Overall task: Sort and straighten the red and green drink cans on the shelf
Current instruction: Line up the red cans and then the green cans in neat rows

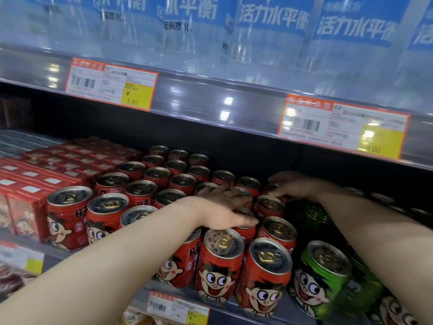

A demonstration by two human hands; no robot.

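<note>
Hands deep among the cans, sorting partly done

Red cans (220, 261) fill the shelf's left and middle in rough rows; green cans (321, 277) sit right. Left hand (225, 207) lies flat, fingers spread, on red tops. Right hand (293, 185) curls over a rear red can; firm grip unclear. Front cans tilt, unstraightened.

Glossy shelf edge (210, 102); dark back panel (234, 137)
</note>
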